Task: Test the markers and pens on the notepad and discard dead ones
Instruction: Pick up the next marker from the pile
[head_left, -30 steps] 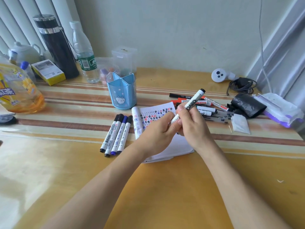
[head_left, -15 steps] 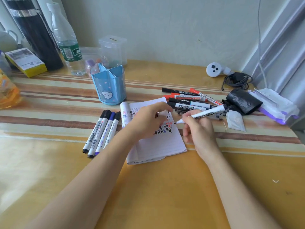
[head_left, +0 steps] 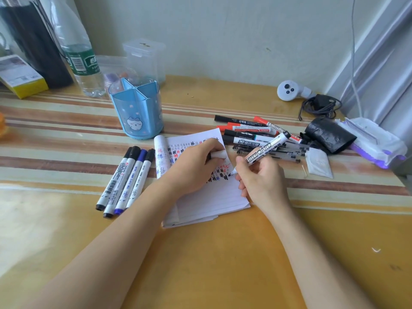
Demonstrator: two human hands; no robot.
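A white notepad [head_left: 209, 201] lies open on the desk, its upper page covered in black, red and blue test marks. My right hand [head_left: 262, 182] grips a white whiteboard marker [head_left: 266, 149], uncapped, with its black tip touching the page. My left hand [head_left: 194, 166] rests on the notepad and holds the marker's white cap [head_left: 218, 154] in its curled fingers. Several capped markers [head_left: 127, 178] lie in a row left of the pad. A pile of red and black markers and pens [head_left: 252, 132] lies behind the pad on the right.
A blue divided pen holder [head_left: 137, 112] stands behind the notepad. A water bottle [head_left: 81, 56], a dark flask [head_left: 33, 41] and a yellow box [head_left: 21, 79] stand at back left. A black bag roll [head_left: 330, 134], a wipes pack [head_left: 374, 143] and a cable [head_left: 318, 105] are at right.
My right hand has brought the uncapped marker down from in front of me to the page. My left hand has settled on the notepad with the cap.
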